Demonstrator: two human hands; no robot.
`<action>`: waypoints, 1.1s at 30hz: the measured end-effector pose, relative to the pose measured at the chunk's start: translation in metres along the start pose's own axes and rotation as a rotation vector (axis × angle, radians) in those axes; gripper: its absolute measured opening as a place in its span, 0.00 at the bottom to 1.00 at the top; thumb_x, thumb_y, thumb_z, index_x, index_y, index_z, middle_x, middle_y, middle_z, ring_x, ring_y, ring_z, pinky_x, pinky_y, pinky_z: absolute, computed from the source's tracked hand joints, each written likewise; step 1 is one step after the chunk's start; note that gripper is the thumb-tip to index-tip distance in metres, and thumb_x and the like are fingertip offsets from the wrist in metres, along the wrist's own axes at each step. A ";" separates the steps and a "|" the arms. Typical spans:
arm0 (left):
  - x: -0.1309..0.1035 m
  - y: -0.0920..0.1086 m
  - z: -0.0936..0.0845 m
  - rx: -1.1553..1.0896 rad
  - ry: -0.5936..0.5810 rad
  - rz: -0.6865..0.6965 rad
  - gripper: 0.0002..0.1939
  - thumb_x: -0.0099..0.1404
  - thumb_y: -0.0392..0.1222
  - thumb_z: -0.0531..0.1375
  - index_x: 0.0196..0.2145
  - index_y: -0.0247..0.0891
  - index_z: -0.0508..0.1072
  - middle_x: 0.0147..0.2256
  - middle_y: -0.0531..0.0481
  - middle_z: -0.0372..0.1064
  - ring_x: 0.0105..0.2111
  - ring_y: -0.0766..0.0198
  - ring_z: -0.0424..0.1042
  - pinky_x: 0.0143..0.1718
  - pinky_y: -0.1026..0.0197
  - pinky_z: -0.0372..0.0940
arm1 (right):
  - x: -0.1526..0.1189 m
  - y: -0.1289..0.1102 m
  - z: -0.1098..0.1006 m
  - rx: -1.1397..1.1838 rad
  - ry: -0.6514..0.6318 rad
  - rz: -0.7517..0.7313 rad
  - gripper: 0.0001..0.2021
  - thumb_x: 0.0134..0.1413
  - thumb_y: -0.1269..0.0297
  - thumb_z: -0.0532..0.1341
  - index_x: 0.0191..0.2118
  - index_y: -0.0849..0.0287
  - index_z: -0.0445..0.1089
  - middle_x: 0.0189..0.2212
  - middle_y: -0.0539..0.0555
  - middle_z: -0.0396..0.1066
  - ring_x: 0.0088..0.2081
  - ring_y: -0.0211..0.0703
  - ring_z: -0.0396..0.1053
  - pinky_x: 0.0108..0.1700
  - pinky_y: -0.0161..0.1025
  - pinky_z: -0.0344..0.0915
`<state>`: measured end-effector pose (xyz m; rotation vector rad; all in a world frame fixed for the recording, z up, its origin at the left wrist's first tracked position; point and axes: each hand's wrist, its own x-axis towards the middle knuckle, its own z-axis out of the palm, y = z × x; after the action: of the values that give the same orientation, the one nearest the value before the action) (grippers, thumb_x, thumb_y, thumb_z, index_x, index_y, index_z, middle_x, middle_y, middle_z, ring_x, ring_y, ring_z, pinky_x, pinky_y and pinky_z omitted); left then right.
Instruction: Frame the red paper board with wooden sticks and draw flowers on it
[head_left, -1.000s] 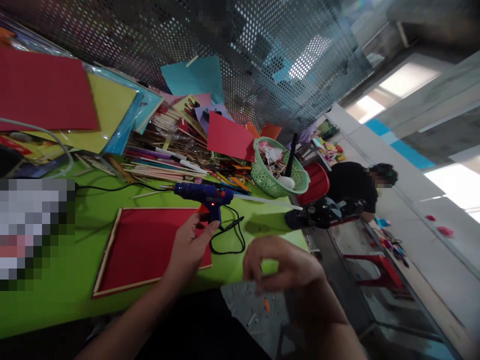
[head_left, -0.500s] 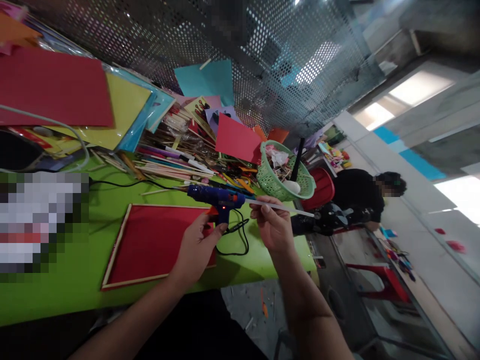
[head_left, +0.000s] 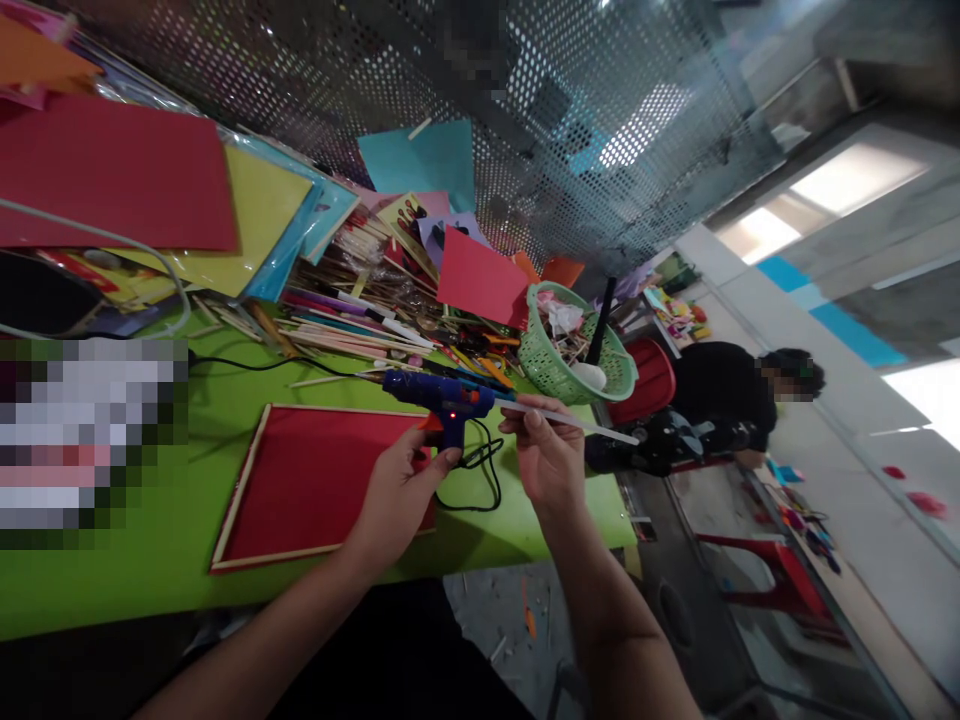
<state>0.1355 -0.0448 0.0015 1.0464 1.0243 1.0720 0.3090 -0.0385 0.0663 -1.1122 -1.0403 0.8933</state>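
Observation:
A blue hot glue gun (head_left: 435, 392) with a small red light is held by its handle in my left hand (head_left: 401, 490), its nozzle pointing left. My right hand (head_left: 551, 455) pinches a long whitish glue stick (head_left: 600, 430), whose front end meets the back of the gun. Below the gun lies a red panel (head_left: 307, 485) edged with pale wooden strips, partly covered by my left hand and forearm. A black cord (head_left: 499, 480) loops on the table between my hands.
On the green table (head_left: 127, 590), coloured paper (head_left: 112, 180), sticks and pens (head_left: 352, 325) crowd the back. A green basket (head_left: 577, 375) of scraps stands at the right. Behind rises a perforated metal panel (head_left: 300, 60). A person in black (head_left: 724, 390) sits beyond the table, near a red chair (head_left: 772, 570).
The view has shifted slightly, so everything sits a little to the right. My hands keep the same hold on the glue gun and the glue stick.

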 end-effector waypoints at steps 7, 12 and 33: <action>-0.001 -0.004 0.008 -0.055 -0.124 0.080 0.17 0.63 0.53 0.63 0.42 0.38 0.78 0.38 0.46 0.80 0.38 0.59 0.76 0.42 0.58 0.70 | -0.008 0.016 0.002 -0.116 -0.368 0.204 0.24 0.50 0.45 0.73 0.50 0.51 0.78 0.49 0.56 0.80 0.51 0.54 0.77 0.60 0.51 0.70; -0.002 0.001 0.011 0.060 -0.259 0.158 0.17 0.68 0.52 0.60 0.45 0.38 0.79 0.38 0.46 0.81 0.39 0.56 0.79 0.41 0.56 0.73 | -0.011 0.021 0.003 -0.129 -0.507 0.304 0.20 0.60 0.44 0.66 0.48 0.52 0.79 0.50 0.57 0.79 0.54 0.55 0.76 0.62 0.53 0.68; -0.074 -0.010 -0.113 1.200 -0.028 0.586 0.25 0.74 0.43 0.56 0.67 0.49 0.66 0.65 0.50 0.68 0.67 0.49 0.65 0.72 0.38 0.48 | 0.015 0.019 -0.055 -0.391 -0.563 0.407 0.22 0.61 0.41 0.64 0.37 0.58 0.76 0.37 0.56 0.79 0.21 0.34 0.63 0.24 0.37 0.60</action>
<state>0.0150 -0.1017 -0.0206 2.4284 1.4012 0.8215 0.3651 -0.0350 0.0448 -1.4728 -1.5242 1.4208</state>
